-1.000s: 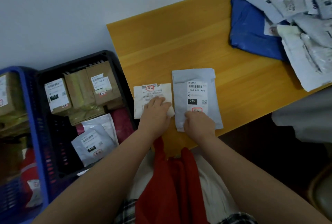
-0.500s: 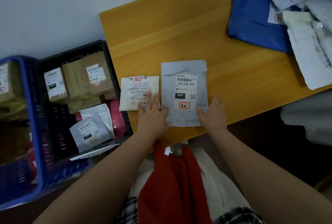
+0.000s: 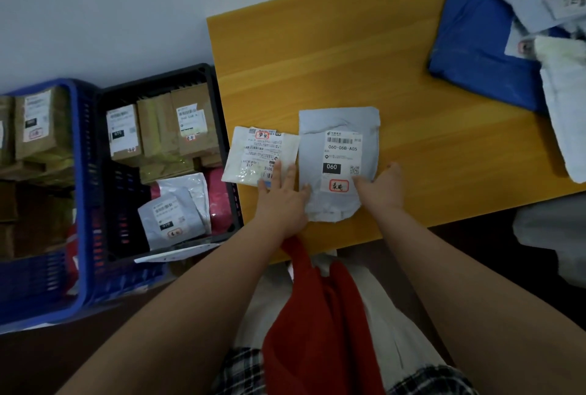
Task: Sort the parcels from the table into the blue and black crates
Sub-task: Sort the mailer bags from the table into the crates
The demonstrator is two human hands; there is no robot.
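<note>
Two parcels, a white packet (image 3: 260, 157) and a grey bag (image 3: 338, 153), were pinned label-up under the flat, spread left hand (image 3: 282, 196) and right hand (image 3: 379, 187), likely for reading, crates at nine o'clock.

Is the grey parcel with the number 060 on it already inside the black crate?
No, the grey parcel lies flat on the wooden table, to the right of the black crate.

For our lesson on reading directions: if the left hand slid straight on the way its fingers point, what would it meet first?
The left hand already has its fingers on the small white parcel, so it would push that. Beyond lies bare table, as far as depth shows.
</note>
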